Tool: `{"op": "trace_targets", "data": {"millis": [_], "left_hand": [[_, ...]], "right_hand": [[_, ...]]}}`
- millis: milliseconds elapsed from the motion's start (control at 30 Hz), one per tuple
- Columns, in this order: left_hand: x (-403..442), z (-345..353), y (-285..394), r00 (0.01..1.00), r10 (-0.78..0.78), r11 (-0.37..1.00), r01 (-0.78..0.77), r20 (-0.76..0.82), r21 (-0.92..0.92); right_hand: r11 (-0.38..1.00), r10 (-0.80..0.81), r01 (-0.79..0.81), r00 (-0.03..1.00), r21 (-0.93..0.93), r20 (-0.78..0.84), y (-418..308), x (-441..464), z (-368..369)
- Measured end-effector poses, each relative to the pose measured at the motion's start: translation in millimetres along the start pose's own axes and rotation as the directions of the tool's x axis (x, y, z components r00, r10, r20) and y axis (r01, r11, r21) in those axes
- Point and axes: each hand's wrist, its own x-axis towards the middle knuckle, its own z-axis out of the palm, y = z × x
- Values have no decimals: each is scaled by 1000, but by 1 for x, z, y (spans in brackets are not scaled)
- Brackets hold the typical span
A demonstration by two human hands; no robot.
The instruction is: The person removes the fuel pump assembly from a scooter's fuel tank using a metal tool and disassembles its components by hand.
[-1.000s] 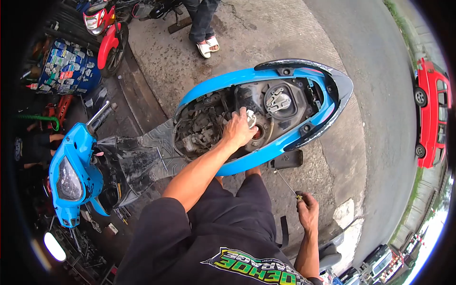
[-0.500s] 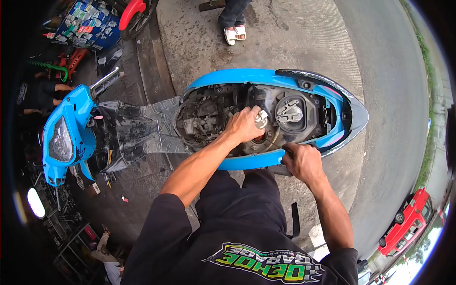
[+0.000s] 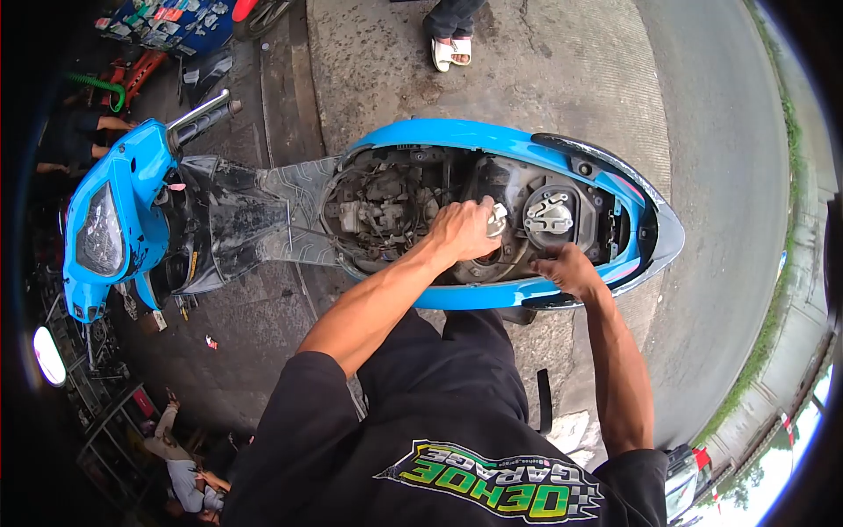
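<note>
A blue scooter (image 3: pixel 457 133) stands sideways in front of me with its seat off and the engine bay exposed. My left hand (image 3: pixel 463 230) is closed around a pale metal part (image 3: pixel 497 220) with a rounded top; its kind is unclear. Just below that part is a round dark opening (image 3: pixel 486 258) in the tank area. Curled fingers of my right hand (image 3: pixel 569 270) are over the near body panel's inner edge, close to the silver fuel cap (image 3: pixel 548 212). Whatever those fingers hold is hidden.
Engine parts (image 3: pixel 373 209) show through the bay's front half. Across the scooter, a person in white sandals (image 3: pixel 450 54) stands on the concrete. Other people are at the left, near a red metal frame (image 3: pixel 140 75). A road (image 3: pixel 711 220) runs along the right.
My right hand has moved up and inward from the panel's outer side. My left hand and the pale metal part have shifted slightly right in view, along with the camera.
</note>
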Motion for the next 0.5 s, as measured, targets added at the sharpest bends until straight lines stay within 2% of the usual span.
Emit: {"op": "trace_targets", "data": {"millis": [67, 133, 167, 200, 267, 300, 400, 467, 500], "left_hand": [[0, 9, -4, 994, 69, 996, -63, -87, 67], [-3, 11, 1, 990, 85, 991, -72, -111, 115], [-3, 11, 3, 984, 102, 983, -77, -143, 165], [-2, 10, 6, 984, 108, 983, -84, -142, 166], [-2, 10, 9, 990, 80, 983, -59, -113, 176], [0, 8, 8, 985, 119, 975, -92, -123, 205], [5, 5, 7, 998, 65, 978, -60, -21, 202], [6, 6, 6, 995, 77, 979, -65, -56, 196], [7, 5, 7, 997, 66, 978, -55, -50, 199]], "right_hand": [[998, 45, -45, 999, 53, 8, 11, 0, 4], [872, 180, -204, 979, 444, 97, 17, -8, 10], [810, 194, -213, 977, 546, 92, 18, -14, 14], [809, 196, -211, 977, 549, 87, 19, -17, 17], [671, 245, -291, 955, 682, 166, 27, -21, 24], [622, 219, -276, 960, 732, 175, 30, -25, 30], [516, 244, -242, 961, 821, 130, 33, -38, 50], [483, 306, -258, 945, 837, 114, 29, -48, 61], [437, 277, -220, 955, 872, 102, 33, -51, 69]]}}
